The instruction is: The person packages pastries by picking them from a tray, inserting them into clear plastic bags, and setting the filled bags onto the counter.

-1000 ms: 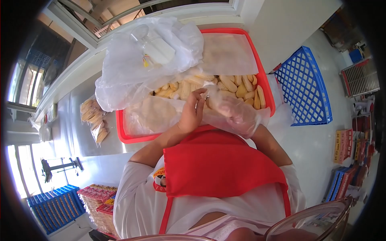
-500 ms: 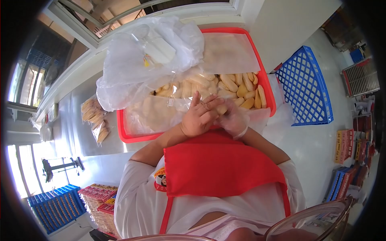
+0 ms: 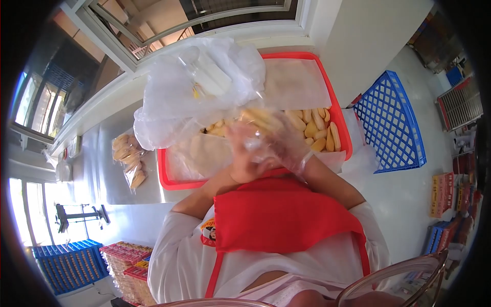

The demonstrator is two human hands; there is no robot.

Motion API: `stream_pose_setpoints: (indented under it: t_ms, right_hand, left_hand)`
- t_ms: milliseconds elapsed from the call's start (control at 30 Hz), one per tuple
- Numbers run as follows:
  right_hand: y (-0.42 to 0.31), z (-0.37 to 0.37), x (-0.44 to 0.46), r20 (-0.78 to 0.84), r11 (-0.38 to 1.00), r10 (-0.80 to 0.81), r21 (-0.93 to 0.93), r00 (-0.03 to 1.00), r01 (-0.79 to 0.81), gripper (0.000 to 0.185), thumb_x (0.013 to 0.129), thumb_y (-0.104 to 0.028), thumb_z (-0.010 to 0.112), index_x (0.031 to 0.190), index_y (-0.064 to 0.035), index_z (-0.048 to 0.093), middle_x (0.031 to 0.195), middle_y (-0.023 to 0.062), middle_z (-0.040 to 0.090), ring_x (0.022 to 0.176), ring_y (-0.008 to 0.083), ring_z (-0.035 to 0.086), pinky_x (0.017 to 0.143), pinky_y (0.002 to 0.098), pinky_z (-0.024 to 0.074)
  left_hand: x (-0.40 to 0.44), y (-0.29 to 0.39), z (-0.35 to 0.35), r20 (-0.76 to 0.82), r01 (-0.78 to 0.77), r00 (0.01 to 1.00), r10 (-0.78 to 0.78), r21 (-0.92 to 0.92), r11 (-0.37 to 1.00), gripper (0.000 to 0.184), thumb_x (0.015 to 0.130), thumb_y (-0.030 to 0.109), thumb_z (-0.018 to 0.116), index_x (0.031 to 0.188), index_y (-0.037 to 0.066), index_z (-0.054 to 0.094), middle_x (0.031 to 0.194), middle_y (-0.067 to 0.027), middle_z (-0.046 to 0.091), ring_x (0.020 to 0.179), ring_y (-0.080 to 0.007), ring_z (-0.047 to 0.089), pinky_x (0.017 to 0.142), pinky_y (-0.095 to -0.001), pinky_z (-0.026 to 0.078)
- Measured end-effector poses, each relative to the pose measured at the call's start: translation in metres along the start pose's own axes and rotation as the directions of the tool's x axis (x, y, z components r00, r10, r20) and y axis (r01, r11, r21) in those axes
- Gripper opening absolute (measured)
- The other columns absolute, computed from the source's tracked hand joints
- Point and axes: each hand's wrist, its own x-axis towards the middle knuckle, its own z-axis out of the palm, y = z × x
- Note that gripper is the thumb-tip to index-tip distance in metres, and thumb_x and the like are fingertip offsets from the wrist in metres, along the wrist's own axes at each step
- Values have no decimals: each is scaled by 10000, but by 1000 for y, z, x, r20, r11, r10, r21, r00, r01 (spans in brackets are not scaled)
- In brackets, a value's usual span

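Observation:
A clear plastic bag with long, pale finger biscuits (image 3: 262,118) is up between my hands, over the red tray (image 3: 349,137). My left hand (image 3: 246,156), bare, is closed at the near end of the bag. Opposite it, my right hand (image 3: 290,148) wears a clear plastic glove and also grips the bag. Motion smears the fingers of both hands, so the exact grip is hidden. Loose finger biscuits (image 3: 318,130) lie in the tray beyond my right hand. White paper sheets (image 3: 296,82) cover other parts of the tray.
A large translucent plastic bag (image 3: 169,97) spreads over the tray's far left corner. Filled biscuit bags (image 3: 128,153) lie on the metal table (image 3: 97,169) at left. A blue crate (image 3: 391,123) stands at right, a window (image 3: 194,23) beyond the tray. Stacked packs (image 3: 125,266) stand lower left.
My hands have gone from clear, with left fingers partly extended, to blurred by quick motion around the bag. The filled bag now shows between them. The whole view has shifted slightly.

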Motion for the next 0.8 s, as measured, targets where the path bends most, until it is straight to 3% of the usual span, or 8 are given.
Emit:
stream_pose_setpoints:
  t_ms: [100, 167, 200, 267, 367, 467, 700, 800]
  right_hand:
    - [-43, -29, 26, 98, 227, 583, 933, 807, -277, 592, 807, -77, 564, 1317, -114, 266, 1093, 81, 496, 835, 175, 572, 679, 293, 492]
    - [-51, -31, 34, 258, -228, 662, 964, 704, -139, 588, 810, -74, 568, 1313, -105, 267, 1066, 90, 504, 788, 159, 573, 613, 260, 487]
    - [-56, -32, 36, 293, -130, 655, 952, 696, -278, 590, 812, -75, 568, 1317, -106, 265, 1048, 91, 507, 756, 149, 564, 589, 244, 475]
    - [-64, -31, 36, 358, 75, 653, 847, 668, -527, 595, 816, -76, 568, 1324, -108, 260, 1012, 93, 513, 693, 128, 545, 542, 212, 451]
    - [-38, -6, 8, 387, 202, 401, 847, 830, -492, 580, 838, -93, 550, 1336, -108, 253, 993, 67, 515, 618, 85, 499, 507, 183, 416]
    - [-35, -9, 1, 443, 140, 355, 845, 823, -516, 545, 860, -99, 523, 1336, -91, 256, 1041, 55, 510, 579, 46, 455, 497, 163, 392]
    - [-27, 10, 15, 14, 752, 176, 644, 984, -144, 572, 859, -71, 522, 1353, -71, 233, 1089, 47, 523, 756, 77, 525, 677, 229, 445]
    - [-25, 11, 13, -61, 879, 85, 475, 995, -46, 585, 842, -56, 539, 1349, -71, 249, 1127, 57, 505, 888, 106, 523, 772, 249, 433]
  left_hand:
    - [-1, -13, 4, -305, 443, 674, -673, -562, 699, 607, 794, 162, 594, 1309, 127, 276, 1343, -148, 278, 1243, -278, 285, 995, -439, 245]
    - [-3, -16, 0, 63, 361, 654, -754, -902, 239, 613, 833, 168, 551, 1333, 128, 199, 1359, -130, 254, 1242, -258, 288, 977, -418, 271]
    - [0, -15, -3, 247, 308, 660, -710, -950, -44, 617, 852, 170, 530, 1345, 129, 160, 1367, -121, 243, 1241, -247, 289, 968, -408, 284]
    - [11, -14, -4, 253, 324, 638, -727, -945, -44, 541, 872, 164, 503, 1323, 75, 216, 1314, -145, 336, 1187, -251, 365, 947, -397, 341]
    - [29, -18, -9, 291, 362, 503, -814, -926, -107, 440, 892, 189, 473, 1269, 33, 308, 1209, -163, 453, 1109, -283, 450, 917, -432, 401]
    - [28, -28, -13, 454, 405, 492, -743, -875, -266, 429, 900, 203, 461, 1272, 52, 311, 1230, -169, 428, 1120, -304, 438, 910, -434, 405]
    - [25, -11, 6, 300, 421, 627, -719, -907, -11, 511, 881, 180, 479, 1312, 81, 223, 1203, -175, 424, 1126, -316, 425, 832, -402, 464]
    - [24, -20, 3, 378, 448, 612, -695, -890, -90, 541, 845, 125, 493, 1311, 75, 221, 1176, -167, 445, 1116, -309, 429, 828, -402, 463]
